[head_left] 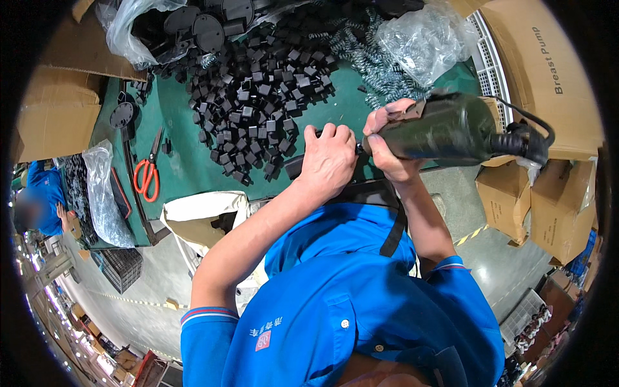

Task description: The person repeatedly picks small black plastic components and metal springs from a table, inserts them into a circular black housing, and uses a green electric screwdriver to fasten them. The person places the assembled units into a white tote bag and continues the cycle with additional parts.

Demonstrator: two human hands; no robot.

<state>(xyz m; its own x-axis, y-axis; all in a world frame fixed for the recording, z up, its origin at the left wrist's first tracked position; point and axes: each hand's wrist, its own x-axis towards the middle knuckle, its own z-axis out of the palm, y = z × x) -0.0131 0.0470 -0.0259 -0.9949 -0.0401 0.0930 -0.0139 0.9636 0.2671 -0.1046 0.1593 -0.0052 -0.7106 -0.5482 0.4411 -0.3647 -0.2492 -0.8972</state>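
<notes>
1. A green desk (pixel 173 177) stands here, heaped with small black plastic blocks (pixel 258 106) and coil springs (pixel 358 48); grey floor (pixel 161 277) below, cardboard cartons (pixel 548 64) to the right.
2. The power screwdriver (pixel 445 129), thick, dark green, with a black cable (pixel 532 151) at its tail, lies sideways in the right hand (pixel 393 145), above the desk's near edge.
3. The left hand (pixel 327 158) grips a black piece (pixel 293 168).
</notes>
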